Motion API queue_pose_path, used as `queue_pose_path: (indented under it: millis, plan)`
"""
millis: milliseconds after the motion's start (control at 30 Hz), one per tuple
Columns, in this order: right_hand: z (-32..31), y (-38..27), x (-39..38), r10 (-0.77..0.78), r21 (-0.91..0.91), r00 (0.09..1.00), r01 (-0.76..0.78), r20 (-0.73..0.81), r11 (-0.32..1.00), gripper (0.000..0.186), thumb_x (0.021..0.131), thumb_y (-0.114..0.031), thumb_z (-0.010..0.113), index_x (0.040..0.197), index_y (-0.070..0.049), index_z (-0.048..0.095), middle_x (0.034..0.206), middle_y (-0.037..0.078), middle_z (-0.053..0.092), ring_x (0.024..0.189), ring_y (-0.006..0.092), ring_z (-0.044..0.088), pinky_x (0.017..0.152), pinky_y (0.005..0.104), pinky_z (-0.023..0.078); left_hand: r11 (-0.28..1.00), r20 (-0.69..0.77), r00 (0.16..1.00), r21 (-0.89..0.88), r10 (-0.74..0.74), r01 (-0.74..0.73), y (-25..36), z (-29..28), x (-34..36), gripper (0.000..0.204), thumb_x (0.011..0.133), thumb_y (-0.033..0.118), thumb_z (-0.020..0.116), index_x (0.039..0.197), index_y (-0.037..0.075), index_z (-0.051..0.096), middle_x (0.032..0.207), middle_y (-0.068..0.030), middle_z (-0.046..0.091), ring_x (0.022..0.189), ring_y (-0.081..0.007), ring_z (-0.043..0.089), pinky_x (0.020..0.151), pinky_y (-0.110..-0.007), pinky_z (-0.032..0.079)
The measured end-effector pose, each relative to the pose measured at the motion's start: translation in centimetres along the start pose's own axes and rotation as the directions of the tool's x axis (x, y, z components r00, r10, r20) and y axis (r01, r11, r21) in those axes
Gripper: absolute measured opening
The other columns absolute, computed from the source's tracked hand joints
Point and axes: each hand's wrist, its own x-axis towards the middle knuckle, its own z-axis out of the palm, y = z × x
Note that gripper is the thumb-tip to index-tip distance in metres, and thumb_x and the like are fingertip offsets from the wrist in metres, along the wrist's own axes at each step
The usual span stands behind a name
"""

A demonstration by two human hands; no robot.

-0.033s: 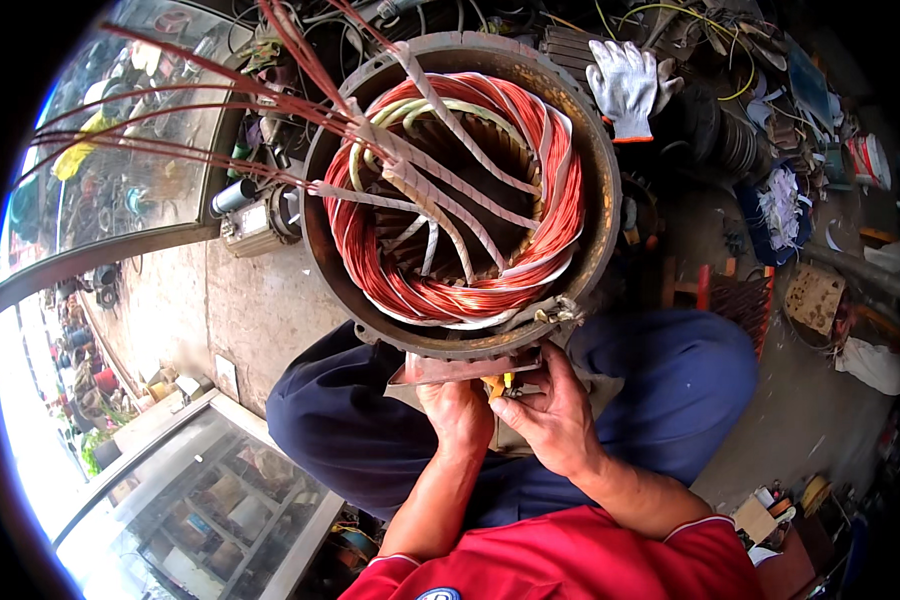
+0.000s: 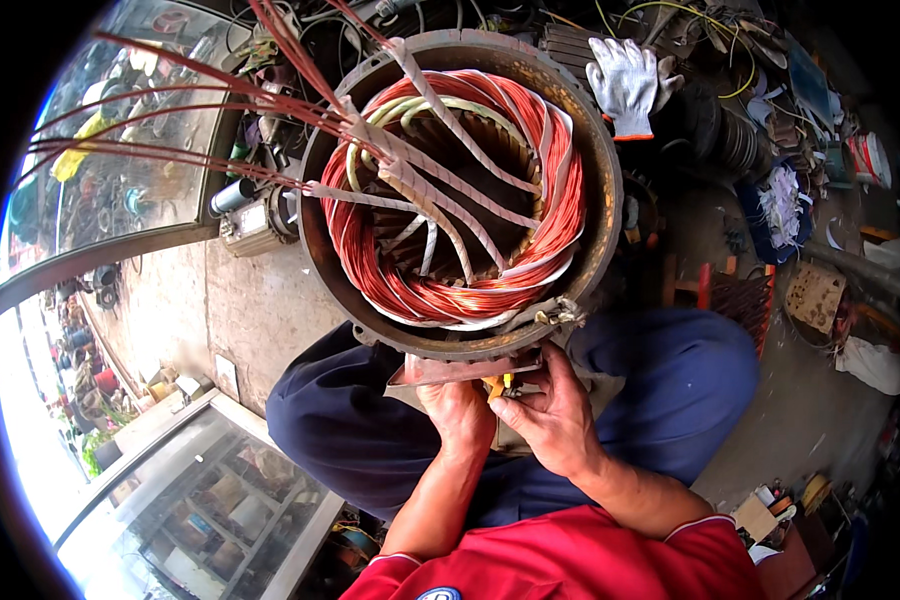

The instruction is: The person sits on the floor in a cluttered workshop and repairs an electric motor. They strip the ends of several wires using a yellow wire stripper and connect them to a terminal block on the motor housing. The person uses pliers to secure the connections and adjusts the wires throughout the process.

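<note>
A motor stator with a rusty round housing point(image 2: 610, 215) stands before me. Its ring of red-copper windings point(image 2: 558, 225) is tied with white tape. Sleeved lead wires point(image 2: 450, 175) cross the bore and fan out to the upper left as bare reddish strands. At the near side, a reddish-brown metal box edge point(image 2: 450, 370) juts out below the rim. Under it, my left hand point(image 2: 458, 415) is curled, its fingertips hidden. My right hand point(image 2: 555, 415) is closed beside it, thumb and fingers pinching a small yellow-orange piece point(image 2: 496, 386) whose kind I cannot make out.
White work gloves point(image 2: 625, 88) lie at the far right of the housing. Cables, scrap and a blue tray of shreds point(image 2: 780, 215) clutter the right. A grey metal part point(image 2: 260, 225) sits at the left, near glass-panelled frames point(image 2: 210, 500). My crossed legs flank the housing.
</note>
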Motion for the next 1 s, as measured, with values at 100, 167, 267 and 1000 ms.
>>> queue_pose_path:
  millis: [100, 167, 267, 1000]
  plan:
    - [0.0, 0.5, 0.0, -0.001, 0.001, 1.000, 0.001, -0.002, 1.000, 0.073, 0.087, -0.010, 0.073, 0.145, 0.001, 0.029, 0.119, 0.013, 0.059, 0.108, 0.0181, 0.062, 0.086, 0.0310, 0.056, 0.998, -0.114, 0.991, 0.018, 0.069, -0.067, -0.1, 1.6, 0.0, 0.030, 0.097, 0.016, 0.061, 0.124, 0.006, 0.052, 0.111, -0.0067, 0.063, 0.095, -0.0193, 0.065, 0.076, -0.035, 0.058]
    - [0.1, 0.6, 0.0, 0.006, 0.029, 1.000, -0.005, -0.013, 1.000, 0.073, 0.087, -0.011, 0.073, 0.145, 0.000, 0.029, 0.120, 0.012, 0.059, 0.107, 0.0178, 0.062, 0.086, 0.0309, 0.056, 1.000, -0.059, 0.998, 0.023, 0.020, -0.019, 0.6, 1.6, -0.1, 0.029, 0.098, 0.015, 0.059, 0.124, 0.004, 0.053, 0.113, -0.0081, 0.062, 0.098, -0.0198, 0.063, 0.083, -0.035, 0.055]
    - [0.2, 0.3, 0.0, 0.010, 0.059, 1.000, -0.011, 0.015, 0.998, 0.075, 0.087, -0.012, 0.074, 0.145, 0.000, 0.029, 0.122, 0.011, 0.058, 0.109, 0.0173, 0.061, 0.087, 0.0312, 0.055, 0.992, -0.053, 0.993, -0.073, -0.103, 0.100, 1.9, 1.9, -0.2, 0.034, 0.096, 0.017, 0.059, 0.126, 0.002, 0.053, 0.115, -0.0090, 0.062, 0.101, -0.0214, 0.062, 0.088, -0.037, 0.053]
    - [0.0, 0.0, 0.1, -0.013, -0.030, 0.999, 0.014, 0.040, 0.999, 0.075, 0.084, -0.019, 0.074, 0.144, 0.002, 0.034, 0.123, 0.013, 0.057, 0.105, 0.0195, 0.061, 0.083, 0.0329, 0.053, 0.991, -0.072, 0.994, -0.113, -0.081, 0.072, 3.8, 2.7, -0.8, 0.030, 0.091, 0.012, 0.067, 0.119, 0.004, 0.059, 0.113, -0.0066, 0.066, 0.099, -0.0210, 0.066, 0.089, -0.038, 0.054]
